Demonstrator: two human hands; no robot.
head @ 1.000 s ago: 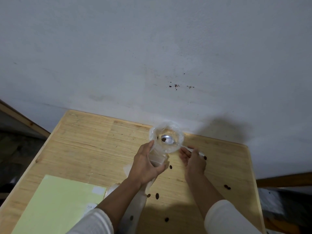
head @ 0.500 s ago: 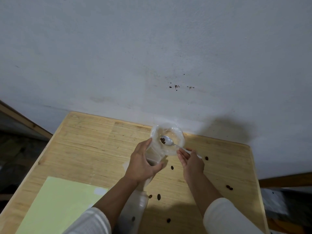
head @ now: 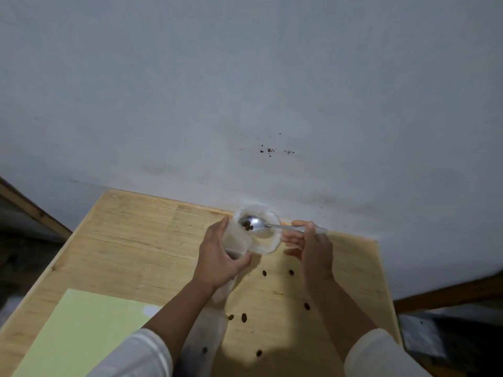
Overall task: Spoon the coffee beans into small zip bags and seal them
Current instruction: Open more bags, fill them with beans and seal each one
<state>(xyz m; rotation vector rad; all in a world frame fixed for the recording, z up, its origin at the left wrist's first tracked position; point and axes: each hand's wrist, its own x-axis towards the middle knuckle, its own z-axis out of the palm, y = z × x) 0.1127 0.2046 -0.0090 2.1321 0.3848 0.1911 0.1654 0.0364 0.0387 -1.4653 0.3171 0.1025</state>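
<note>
left hand [head: 217, 261] grips zip bag [head: 258, 235] — right hand [head: 313, 246] pinches spoon [head: 254, 223] (beans aboard).

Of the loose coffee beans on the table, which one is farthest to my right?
The lone bean beside the right forearm; every other loose bean lies farther left.

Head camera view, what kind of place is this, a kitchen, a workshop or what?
Probably a plain room at home, not a fitted kitchen: a bare wooden table pushed against a scuffed white wall, with loose coffee beans scattered on it and a pale green sheet lying at its near left corner.
</note>
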